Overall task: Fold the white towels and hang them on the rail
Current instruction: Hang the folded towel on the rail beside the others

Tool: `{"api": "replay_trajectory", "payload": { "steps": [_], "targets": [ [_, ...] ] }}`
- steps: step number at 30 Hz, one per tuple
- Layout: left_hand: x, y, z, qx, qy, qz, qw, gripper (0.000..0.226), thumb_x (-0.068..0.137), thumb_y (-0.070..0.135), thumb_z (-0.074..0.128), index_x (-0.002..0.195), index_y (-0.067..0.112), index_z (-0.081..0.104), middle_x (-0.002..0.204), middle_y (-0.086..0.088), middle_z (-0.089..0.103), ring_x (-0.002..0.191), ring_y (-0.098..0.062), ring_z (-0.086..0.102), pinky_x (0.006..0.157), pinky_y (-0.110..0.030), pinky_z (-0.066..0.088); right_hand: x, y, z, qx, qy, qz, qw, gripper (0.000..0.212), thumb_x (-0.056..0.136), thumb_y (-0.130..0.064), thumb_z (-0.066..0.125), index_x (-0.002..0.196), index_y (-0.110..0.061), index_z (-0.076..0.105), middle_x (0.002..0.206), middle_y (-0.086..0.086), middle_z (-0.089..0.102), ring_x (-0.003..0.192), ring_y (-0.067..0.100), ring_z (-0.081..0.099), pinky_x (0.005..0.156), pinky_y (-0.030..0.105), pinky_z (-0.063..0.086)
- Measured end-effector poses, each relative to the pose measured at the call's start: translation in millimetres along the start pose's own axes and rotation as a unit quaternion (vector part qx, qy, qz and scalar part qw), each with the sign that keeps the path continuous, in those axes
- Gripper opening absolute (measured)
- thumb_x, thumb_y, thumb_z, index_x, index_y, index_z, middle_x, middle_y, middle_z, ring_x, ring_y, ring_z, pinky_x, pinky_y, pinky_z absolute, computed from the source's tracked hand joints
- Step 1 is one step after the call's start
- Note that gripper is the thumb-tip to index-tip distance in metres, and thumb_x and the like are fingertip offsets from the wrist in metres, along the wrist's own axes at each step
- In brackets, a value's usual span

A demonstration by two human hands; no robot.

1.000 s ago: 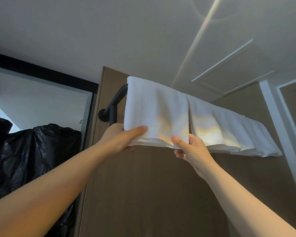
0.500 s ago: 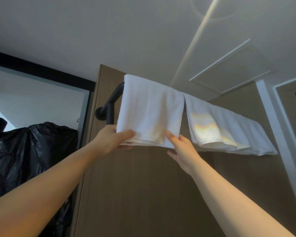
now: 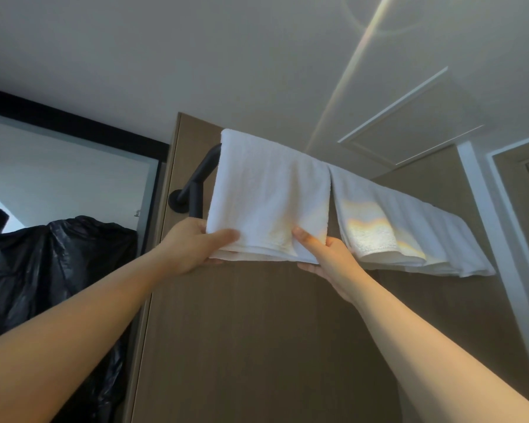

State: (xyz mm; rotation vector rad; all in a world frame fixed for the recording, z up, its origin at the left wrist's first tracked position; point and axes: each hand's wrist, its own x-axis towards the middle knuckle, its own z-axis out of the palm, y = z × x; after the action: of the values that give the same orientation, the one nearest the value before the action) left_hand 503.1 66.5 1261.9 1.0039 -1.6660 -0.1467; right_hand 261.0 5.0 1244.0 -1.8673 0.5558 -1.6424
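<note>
Overhead, left hand [image 3: 190, 248] and right hand [image 3: 330, 257] pinching towel [image 3: 266, 196] hem, seemingly draped over black rail [image 3: 206, 166]

You see white towels [image 3: 269, 196] on a black rail [image 3: 200, 175]. The wall panel [image 3: 257, 346] looks brown, perhaps wood-grained. Beside it: glossy black plastic [image 3: 58, 270].

**Black rail and its load**

The black rail [image 3: 206, 172] is fixed to the brown wood panel [image 3: 257, 331] by a round bracket [image 3: 177, 203]. Only its end on my left shows bare. A folded white towel [image 3: 269, 193] hangs draped over it nearest that end. Just beside it, to my right, a close-packed row of further white towels [image 3: 409, 227] covers the remainder.
</note>
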Motion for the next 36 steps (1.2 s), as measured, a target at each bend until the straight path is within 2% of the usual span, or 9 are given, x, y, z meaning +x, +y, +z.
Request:
{"api": "replay_trajectory", "payload": {
  "steps": [4,9,14,19,22,25,29,32,36],
  "targets": [
    [1.6,20.2,-5.2,-0.005,0.050,0.039,0.998,0.042,0.078,0.051,0.070,0.104,0.019,0.063,0.099,0.000,0.071,0.091,-0.019,0.069,0.088,-0.044,0.057,2.9,3.2,-3.5,-0.053,0.041,-0.026,0.997,0.042,0.080,-0.050,0.072,0.109,-0.020,0.068,0.105,-0.008,0.074,0.093,0.005,0.070,0.076,0.021,0.058],
    [20.4,51.4,-3.5,-0.074,0.090,0.018,0.993,0.067,0.084,0.058,0.062,0.128,0.012,0.043,0.115,-0.005,0.063,0.100,-0.024,0.066,0.089,-0.048,0.055,1.1,14.5,-7.3,-0.027,0.037,-0.023,0.999,0.035,0.085,-0.039,0.072,0.109,-0.013,0.071,0.106,-0.001,0.075,0.097,0.012,0.071,0.084,0.031,0.059],
    [26.0,47.2,1.7,-0.045,0.111,0.025,0.993,0.027,0.090,0.037,0.064,0.102,0.013,0.062,0.102,-0.003,0.069,0.088,-0.019,0.067,0.073,-0.032,0.056,-2.5,16.2,-4.5,0.018,0.072,-0.008,0.997,0.035,0.085,-0.036,0.072,0.107,-0.010,0.070,0.108,0.002,0.074,0.100,0.016,0.070,0.084,0.031,0.059],
    [24.2,40.3,6.2,-0.043,0.130,0.061,0.989,0.022,0.090,0.031,0.065,0.103,0.014,0.061,0.096,0.003,0.066,0.086,-0.013,0.064,0.068,-0.027,0.052,-14.3,18.1,7.3,0.116,0.127,0.035,0.984,0.027,0.088,-0.027,0.072,0.100,-0.003,0.066,0.102,0.009,0.073,0.095,0.022,0.071,0.079,0.029,0.059],
    [24.7,37.0,7.6,-0.037,0.119,0.063,0.990,0.027,0.089,0.030,0.067,0.112,0.019,0.056,0.099,0.006,0.064,0.088,-0.011,0.062,0.071,-0.028,0.053,-29.1,16.4,16.7,-0.019,0.180,0.042,0.983,0.031,0.092,-0.037,0.065,0.078,-0.009,0.064,0.073,0.001,0.068,0.064,0.012,0.066,0.066,0.027,0.057],
    [26.1,33.3,7.0,-0.032,0.121,0.064,0.990,0.035,0.087,0.028,0.069,0.117,0.019,0.054,0.098,0.009,0.062,0.084,-0.007,0.060,0.061,-0.021,0.047,-44.8,-1.6,22.2,-0.228,0.213,-0.084,0.946,0.057,0.090,-0.044,0.061,0.046,-0.015,0.039,0.039,-0.008,0.036,0.042,0.013,0.037,0.055,0.034,0.041],
    [28.0,30.4,6.5,-0.002,0.136,0.076,0.988,0.033,0.087,0.028,0.069,0.115,0.020,0.054,0.091,0.014,0.058,0.077,-0.002,0.056,0.057,-0.018,0.043,-54.0,-36.7,29.5,-0.276,0.228,-0.236,0.903,0.059,0.090,-0.037,0.060,0.045,-0.001,0.046,0.041,0.012,0.045,0.043,0.028,0.043,0.056,0.038,0.046],
    [27.8,28.3,6.6,0.012,0.132,0.090,0.987,0.034,0.088,0.027,0.068,0.117,0.020,0.052,0.091,0.014,0.057,0.077,-0.001,0.054,0.058,-0.017,0.042,-56.3,-45.0,33.9,-0.285,0.270,-0.361,0.846,0.050,0.090,-0.038,0.059,0.046,-0.019,0.046,0.042,-0.004,0.045,0.045,0.016,0.046,0.047,0.022,0.038],
    [25.9,28.2,6.3,0.005,0.121,0.085,0.989,0.039,0.089,0.026,0.067,0.123,0.018,0.051,0.098,0.010,0.058,0.077,-0.002,0.055,0.057,-0.017,0.043,-35.7,-23.6,24.9,-0.361,0.234,-0.272,0.861,0.009,0.091,-0.027,0.061,0.086,-0.020,0.060,0.083,-0.008,0.059,0.078,0.007,0.057,0.069,0.028,0.050]
  ]
}}
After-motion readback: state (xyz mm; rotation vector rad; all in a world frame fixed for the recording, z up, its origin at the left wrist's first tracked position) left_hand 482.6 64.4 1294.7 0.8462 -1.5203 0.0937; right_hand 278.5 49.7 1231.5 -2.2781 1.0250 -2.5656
